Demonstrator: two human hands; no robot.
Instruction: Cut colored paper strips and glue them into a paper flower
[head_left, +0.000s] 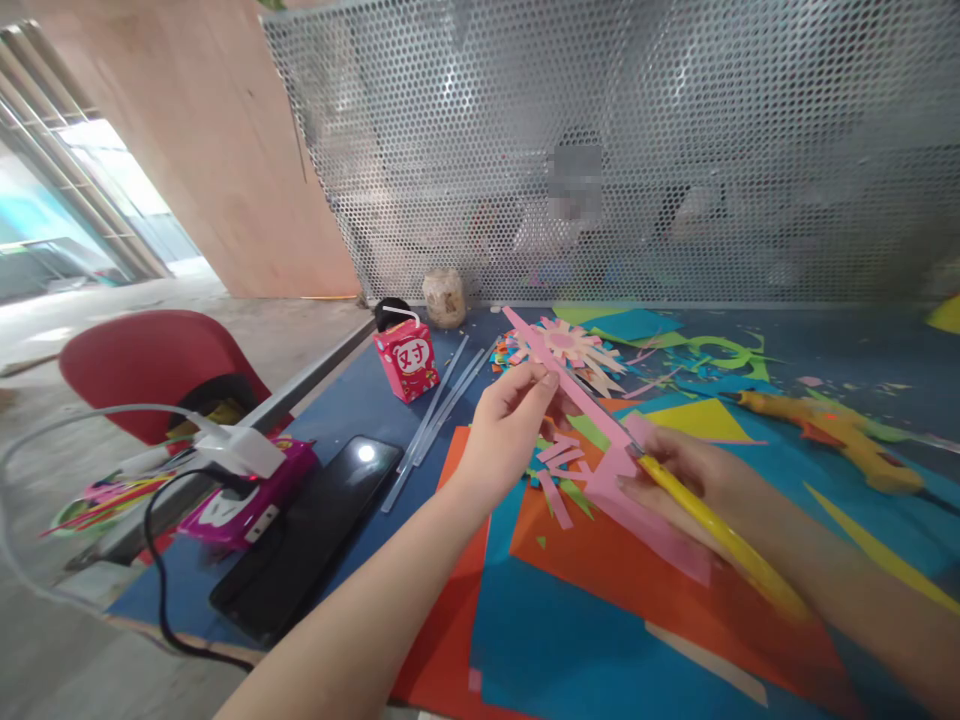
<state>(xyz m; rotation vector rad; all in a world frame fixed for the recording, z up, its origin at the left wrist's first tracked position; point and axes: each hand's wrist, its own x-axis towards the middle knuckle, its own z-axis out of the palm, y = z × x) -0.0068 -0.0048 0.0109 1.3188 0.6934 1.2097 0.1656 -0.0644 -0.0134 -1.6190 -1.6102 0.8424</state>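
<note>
My left hand [504, 430] pinches a pink paper strip [592, 405] between thumb and fingers, the strip slanting from the far left toward my right hand [694, 475]. That hand is closed around a yellow-handled cutting tool [709, 520], its blade along the strip; I cannot tell whether it is scissors or a knife. Below lie cut pink pieces [559, 458] and an orange sheet [577, 555]. Beyond the strip sits a fringed paper flower [562, 342]; a yellow glue gun [840, 432] lies right, a smartphone [315, 540] near left.
</note>
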